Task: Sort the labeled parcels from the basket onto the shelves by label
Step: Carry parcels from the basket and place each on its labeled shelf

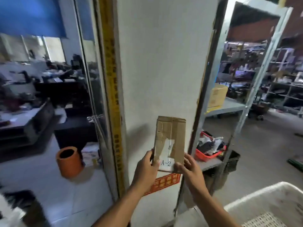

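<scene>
— What does the head camera show of the parcel?

— A flat brown cardboard parcel stands upright in front of the white pillar, held at its lower end by both hands. Its white label reads "A-2" and sits at the bottom of the face turned toward the camera.

— How do the hands sit on it?

— The left hand is closed on the parcel's lower left edge, thumb on the front beside the label. The right hand grips the lower right corner, thumb lying across the front just right of the label. Both hold the parcel; neither is spread wide.

— And around the pillar?

— Left of the pillar runs a yellow strip with dark writing, then a glass door with a metal handle. An orange cylindrical bin stands on the floor behind the glass, low and left of the pillar. At the pillar's foot, just below the parcel, is a red and gold sticker. Right of the pillar stands a grey metal shelf unit; a cardboard box rests on its middle shelf, and a red basket with dark and white items sits on the lower one. A white perforated basket fills the corner low and right of the pillar, near the right forearm.
</scene>
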